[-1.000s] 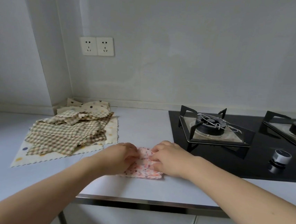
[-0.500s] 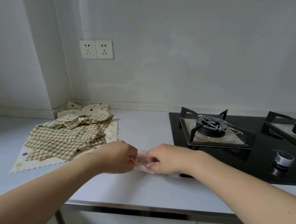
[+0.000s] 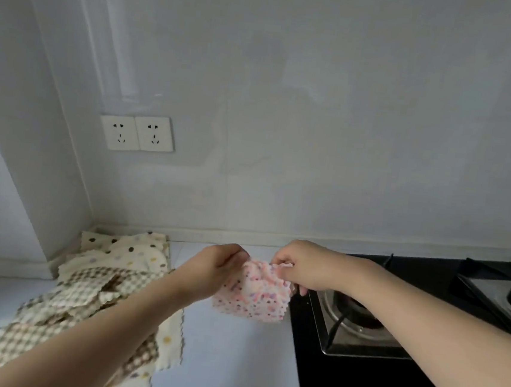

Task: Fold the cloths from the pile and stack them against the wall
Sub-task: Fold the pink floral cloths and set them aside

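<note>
Now I have the folded pink cloth (image 3: pixel 252 289) lifted off the tabletop (image 3: pixel 231 362), hanging between my hands. My left hand (image 3: pixel 217 266) pinches its upper left corner and my right hand (image 3: pixel 304 268) pinches the upper right, so its top edge runs side to side. Straight ahead of both hands is the wall (image 3: pixel 285 133), equally near each. Left of my left hand lies the pile (image 3: pixel 97 296).

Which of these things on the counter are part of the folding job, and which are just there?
Part of the job:
- pink spotted cloth, pinched at its top corners by the left hand and right hand
- pile of checked and dotted cloths

Just there:
- gas hob
- wall sockets
</note>
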{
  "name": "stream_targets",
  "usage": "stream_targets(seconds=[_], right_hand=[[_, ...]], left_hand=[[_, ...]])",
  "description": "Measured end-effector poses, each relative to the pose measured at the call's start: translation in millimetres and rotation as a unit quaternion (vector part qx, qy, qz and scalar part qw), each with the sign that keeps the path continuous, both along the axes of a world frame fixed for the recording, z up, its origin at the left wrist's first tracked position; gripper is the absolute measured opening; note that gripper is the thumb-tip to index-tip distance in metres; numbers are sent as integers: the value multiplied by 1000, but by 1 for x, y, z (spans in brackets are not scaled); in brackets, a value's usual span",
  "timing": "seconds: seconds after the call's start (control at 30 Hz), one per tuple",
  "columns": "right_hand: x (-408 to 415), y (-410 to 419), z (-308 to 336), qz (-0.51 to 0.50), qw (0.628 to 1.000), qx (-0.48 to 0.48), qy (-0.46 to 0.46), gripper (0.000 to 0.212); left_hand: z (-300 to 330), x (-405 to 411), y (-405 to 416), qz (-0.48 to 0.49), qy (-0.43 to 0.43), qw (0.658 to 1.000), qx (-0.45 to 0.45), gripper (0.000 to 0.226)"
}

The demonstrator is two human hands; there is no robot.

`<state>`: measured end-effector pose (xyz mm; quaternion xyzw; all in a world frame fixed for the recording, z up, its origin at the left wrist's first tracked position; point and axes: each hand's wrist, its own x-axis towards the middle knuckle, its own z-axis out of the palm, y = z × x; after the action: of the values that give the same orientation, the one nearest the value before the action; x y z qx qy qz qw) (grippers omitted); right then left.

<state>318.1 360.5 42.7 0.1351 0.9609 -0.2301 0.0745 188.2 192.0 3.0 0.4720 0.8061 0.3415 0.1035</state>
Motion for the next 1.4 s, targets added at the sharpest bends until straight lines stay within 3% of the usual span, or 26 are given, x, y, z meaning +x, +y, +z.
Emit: stream_targets(seconds=[0.17,0.4,0.63,0.9,1.07,1.3,1.4], right_hand=[[1,35,78,-36,999,20,-8,25],[43,94,131,-79,995,53,-11,18],[133,171,149,-104,989,83,-65,26],[241,256,159,-148,986,58,-51,22],[277,307,159,-149,984,79,-56,39],[345,398,138,-193,977,77,-54,27],[384,436,130,-218,973,51,-49,8]], left_hand=[[73,-3,36,-63,-13,997,-35,42],[139,19,110,-81,12,995,-65,18],[162,107,212,-91,-13,989,-116,11],[185,216,306,-110,-32,983,-140,10],[187,247,365,-141,-28,976,-162,8],[187,309,470,-181,-26,955,-234,6],[184,354,510,-179,-56,951,-245,10]])
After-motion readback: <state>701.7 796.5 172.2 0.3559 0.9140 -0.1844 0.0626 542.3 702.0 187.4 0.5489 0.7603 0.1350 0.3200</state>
